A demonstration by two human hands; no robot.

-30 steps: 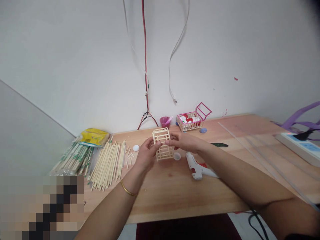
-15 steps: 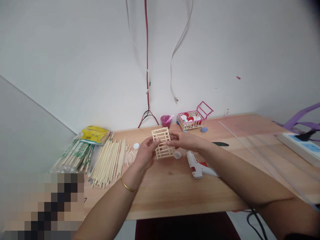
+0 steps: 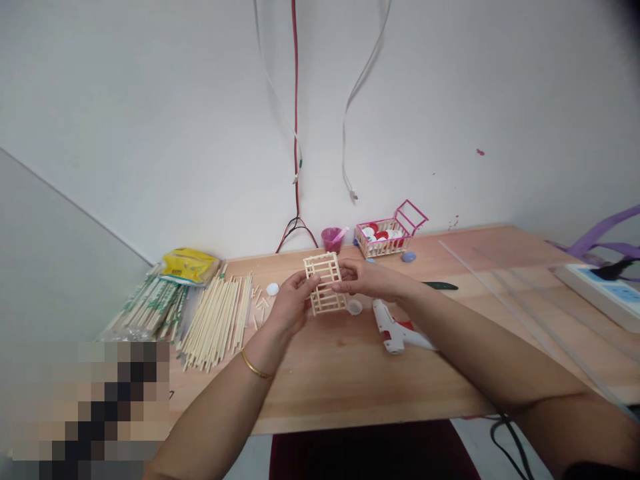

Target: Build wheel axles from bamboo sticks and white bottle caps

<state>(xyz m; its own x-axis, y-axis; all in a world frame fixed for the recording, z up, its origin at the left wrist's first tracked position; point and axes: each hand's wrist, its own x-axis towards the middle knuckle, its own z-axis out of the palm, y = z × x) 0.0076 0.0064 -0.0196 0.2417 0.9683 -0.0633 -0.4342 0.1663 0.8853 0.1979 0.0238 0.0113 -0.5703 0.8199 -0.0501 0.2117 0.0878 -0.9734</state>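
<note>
Between my two hands is a small frame of pale wooden sticks [image 3: 327, 287], a slatted box tilted up above the table. My left hand [image 3: 295, 300] is closed on its left side, thumb over the front slats. On the right side, my right hand [image 3: 363, 279] grips it with thumb and fingers; some fingertips are hidden behind the slats. Just below and right of the frame lies a small white cap [image 3: 355, 307]. A white glue gun [image 3: 393, 330] rests on the table under my right forearm.
Loose wooden sticks [image 3: 217, 320] lie at the left, beside bagged sticks [image 3: 150, 303] and a yellow packet [image 3: 189, 265]. Against the wall stand a pink cup [image 3: 331, 240] and a pink-rimmed stick basket [image 3: 385, 248] holding caps. A power strip [image 3: 600, 293] is at the right.
The view has shifted very slightly. Both hands keep their hold on the stick frame, with hardly any movement.
</note>
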